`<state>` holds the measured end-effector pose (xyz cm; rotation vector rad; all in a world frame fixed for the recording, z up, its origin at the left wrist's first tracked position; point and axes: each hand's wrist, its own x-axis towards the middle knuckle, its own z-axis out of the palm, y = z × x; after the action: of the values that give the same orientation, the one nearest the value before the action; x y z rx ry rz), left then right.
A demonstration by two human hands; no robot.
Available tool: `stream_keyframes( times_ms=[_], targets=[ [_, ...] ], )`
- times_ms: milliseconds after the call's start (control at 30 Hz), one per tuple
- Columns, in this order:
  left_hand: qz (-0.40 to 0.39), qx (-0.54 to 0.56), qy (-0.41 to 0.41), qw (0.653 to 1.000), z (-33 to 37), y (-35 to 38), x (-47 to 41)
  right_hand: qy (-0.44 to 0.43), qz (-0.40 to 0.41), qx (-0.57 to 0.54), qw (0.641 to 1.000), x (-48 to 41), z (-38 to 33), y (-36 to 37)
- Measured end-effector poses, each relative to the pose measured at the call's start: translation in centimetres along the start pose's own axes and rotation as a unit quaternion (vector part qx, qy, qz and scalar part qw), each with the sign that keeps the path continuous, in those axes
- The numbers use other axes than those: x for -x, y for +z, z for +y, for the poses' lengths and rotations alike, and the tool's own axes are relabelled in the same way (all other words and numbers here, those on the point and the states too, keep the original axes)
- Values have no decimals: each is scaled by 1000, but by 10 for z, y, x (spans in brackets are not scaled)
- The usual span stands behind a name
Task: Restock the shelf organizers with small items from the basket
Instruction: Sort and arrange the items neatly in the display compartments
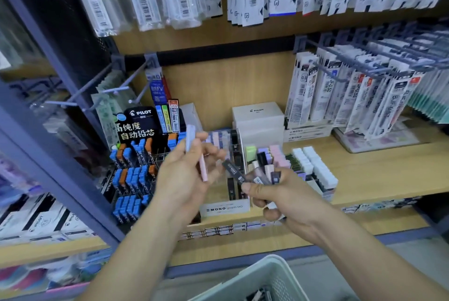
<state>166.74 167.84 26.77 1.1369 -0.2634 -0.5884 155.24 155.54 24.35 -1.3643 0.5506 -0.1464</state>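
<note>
My left hand [188, 174] holds two slim lead cases upright, a pale blue case [190, 138] and a pink case [202, 167]. My right hand [274, 194] grips a bunch of several lead cases [257, 174] in black, pink and grey, fanned toward the left hand. Both hands hover in front of the clear MONO organizer [227, 207] on the wooden shelf [379, 169], which has black cases in its slots. The white basket [262, 279] sits low at the bottom of the view, with dark items inside.
A black PILOT lead display [136, 155] with blue and orange cases stands left of the organizer. Pastel and white cases [308, 162] fill a rack to the right. White boxes [258, 118] stand behind. Refill packets hang on hooks [364, 82] above and right.
</note>
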Motion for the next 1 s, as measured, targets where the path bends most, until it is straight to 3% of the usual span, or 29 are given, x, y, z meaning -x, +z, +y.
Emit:
stream_keyframes(
  times_ms=[67,133,200,367,500,767,1000],
  targets=[
    [-4,-62,-20,998,7,-8,-5,5,17,-29,999,-1,-3,-3],
    [-21,-199,-43,979,3,-11,-5,20,29,-57,998,-2,-5,-3],
    [-63,-260,-86,960,-8,-9,-3,33,33,-86,995,-4,-5,-3],
    [-97,-184,-160,965,-23,4,6,33,16,-126,991,-7,-3,3],
    [-93,-166,-117,975,-25,8,7,21,-4,-108,994,-5,0,5],
    [-168,-289,-73,940,-27,6,11,32,14,-135,990,-1,-3,-3],
    [-132,-184,-127,966,-21,7,14,20,-12,-130,991,4,-2,2]
  ],
)
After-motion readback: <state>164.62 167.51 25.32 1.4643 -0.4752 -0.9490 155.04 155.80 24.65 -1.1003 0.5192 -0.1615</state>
